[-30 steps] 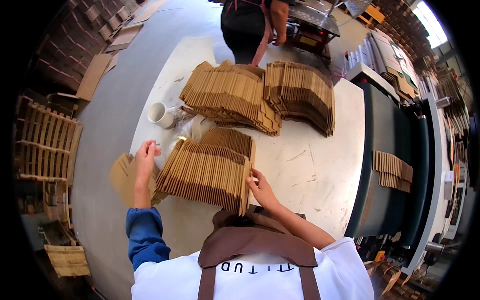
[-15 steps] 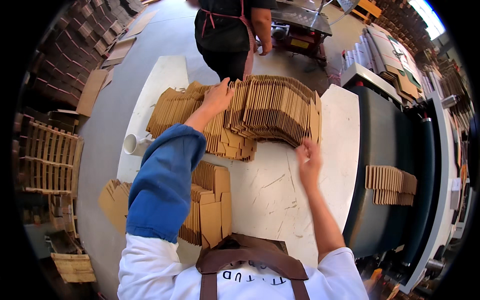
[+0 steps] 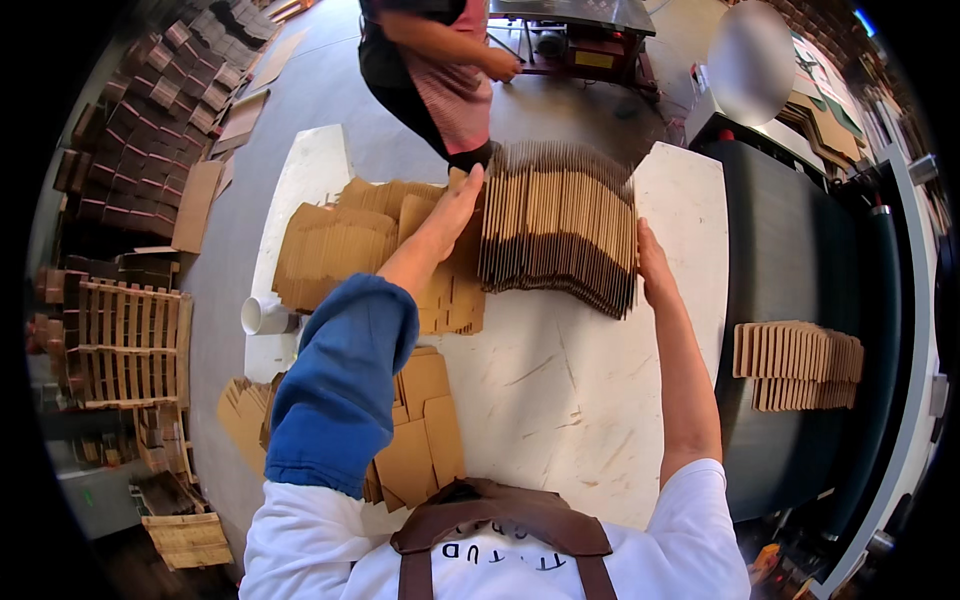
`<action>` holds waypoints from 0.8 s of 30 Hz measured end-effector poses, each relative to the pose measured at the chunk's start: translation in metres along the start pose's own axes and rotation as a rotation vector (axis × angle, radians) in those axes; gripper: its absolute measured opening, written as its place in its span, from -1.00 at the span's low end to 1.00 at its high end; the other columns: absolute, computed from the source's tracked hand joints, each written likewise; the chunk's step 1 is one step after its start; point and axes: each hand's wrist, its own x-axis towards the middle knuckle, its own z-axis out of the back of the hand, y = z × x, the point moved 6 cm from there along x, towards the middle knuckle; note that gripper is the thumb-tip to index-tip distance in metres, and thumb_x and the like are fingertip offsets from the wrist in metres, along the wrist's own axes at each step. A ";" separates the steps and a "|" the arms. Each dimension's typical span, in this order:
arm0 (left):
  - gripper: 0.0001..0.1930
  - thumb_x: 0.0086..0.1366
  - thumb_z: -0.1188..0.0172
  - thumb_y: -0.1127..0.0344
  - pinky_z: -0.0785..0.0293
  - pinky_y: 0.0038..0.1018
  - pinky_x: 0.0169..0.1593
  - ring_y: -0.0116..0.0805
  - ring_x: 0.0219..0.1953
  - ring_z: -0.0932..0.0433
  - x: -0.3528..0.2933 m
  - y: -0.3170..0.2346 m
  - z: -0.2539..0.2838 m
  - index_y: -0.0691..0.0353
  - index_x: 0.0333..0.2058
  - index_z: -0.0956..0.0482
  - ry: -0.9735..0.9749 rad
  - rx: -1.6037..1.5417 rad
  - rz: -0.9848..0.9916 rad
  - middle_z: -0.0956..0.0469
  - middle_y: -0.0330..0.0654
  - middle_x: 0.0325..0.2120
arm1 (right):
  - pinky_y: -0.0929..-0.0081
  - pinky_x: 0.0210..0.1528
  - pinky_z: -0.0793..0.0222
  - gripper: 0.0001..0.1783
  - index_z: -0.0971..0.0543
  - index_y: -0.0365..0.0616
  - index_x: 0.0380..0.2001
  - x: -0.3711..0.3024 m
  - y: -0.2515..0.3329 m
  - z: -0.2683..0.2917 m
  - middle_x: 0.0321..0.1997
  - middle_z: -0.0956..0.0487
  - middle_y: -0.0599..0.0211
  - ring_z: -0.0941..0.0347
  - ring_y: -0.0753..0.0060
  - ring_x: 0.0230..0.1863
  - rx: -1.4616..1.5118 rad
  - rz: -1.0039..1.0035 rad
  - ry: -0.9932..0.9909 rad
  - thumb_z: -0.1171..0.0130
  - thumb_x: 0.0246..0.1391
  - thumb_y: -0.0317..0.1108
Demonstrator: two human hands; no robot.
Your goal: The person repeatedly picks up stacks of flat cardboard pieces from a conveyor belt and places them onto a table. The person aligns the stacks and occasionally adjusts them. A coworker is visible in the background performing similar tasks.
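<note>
My left hand point(image 3: 452, 212) presses flat against the left end of a row of folded brown cardboard pieces point(image 3: 560, 225), its fingers stretched along the side. Against the right end lies my right hand point(image 3: 652, 265), so the row is squeezed between both palms. The pieces stand on edge, tightly packed, and their far upper edges are blurred. Left of the held row, more flat cardboard pieces point(image 3: 335, 250) lean in overlapping stacks, partly behind my left wrist. Another cardboard stack point(image 3: 425, 430) sits nearer to me, partly hidden by my blue-sleeved left arm.
The white table point(image 3: 540, 400) carries the stacks and a white cup-like container point(image 3: 266, 314) at its left edge. To the right, a dark conveyor belt point(image 3: 770, 250) bears a small cardboard row point(image 3: 797, 365). A co-worker point(image 3: 430, 80) stands beyond the table. Wooden pallets point(image 3: 130, 343) stand left.
My right hand has risen to the row's right end, and my left hand has shifted to its left end. The row now stands apart from the left stacks. The co-worker has turned.
</note>
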 end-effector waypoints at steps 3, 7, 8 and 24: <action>-0.14 0.23 0.30 -0.44 0.16 -0.30 0.32 -0.26 0.35 0.04 -0.003 0.020 -0.028 0.08 0.31 -0.06 0.103 -0.080 0.235 -0.01 -0.14 0.33 | 0.42 0.33 0.05 -0.17 -0.18 -0.25 0.26 0.017 -0.015 0.001 0.32 -0.21 0.11 -0.08 0.24 0.34 0.041 -0.012 0.029 0.27 0.22 0.26; -0.15 0.23 0.32 -0.45 -0.06 -0.30 0.26 -0.27 0.27 -0.14 -0.002 0.029 -0.051 0.11 0.27 -0.15 0.210 -0.264 0.209 -0.22 -0.15 0.24 | 0.46 0.32 0.06 -0.18 -0.16 -0.21 0.28 0.005 -0.015 -0.012 0.33 -0.20 0.12 -0.07 0.26 0.34 0.150 -0.089 0.070 0.30 0.23 0.27; -0.16 0.25 0.32 -0.43 -0.07 -0.31 0.26 -0.28 0.25 -0.17 -0.004 0.029 -0.057 0.12 0.26 -0.16 0.223 -0.286 0.180 -0.24 -0.15 0.22 | 0.46 0.32 0.06 -0.18 -0.16 -0.21 0.28 -0.005 -0.017 -0.010 0.33 -0.19 0.13 -0.06 0.26 0.34 0.183 -0.093 0.070 0.30 0.23 0.27; -0.24 0.34 0.19 -0.22 -0.11 -0.36 0.25 -0.21 0.22 -0.19 -0.180 0.101 -0.172 0.34 0.23 -0.05 0.324 -0.007 -0.066 -0.23 0.02 0.17 | 0.39 0.13 -0.28 -0.35 -0.20 -0.21 0.23 -0.275 -0.151 0.078 0.20 -0.33 0.20 -0.28 0.36 0.17 0.540 -0.248 -0.122 0.13 0.26 0.06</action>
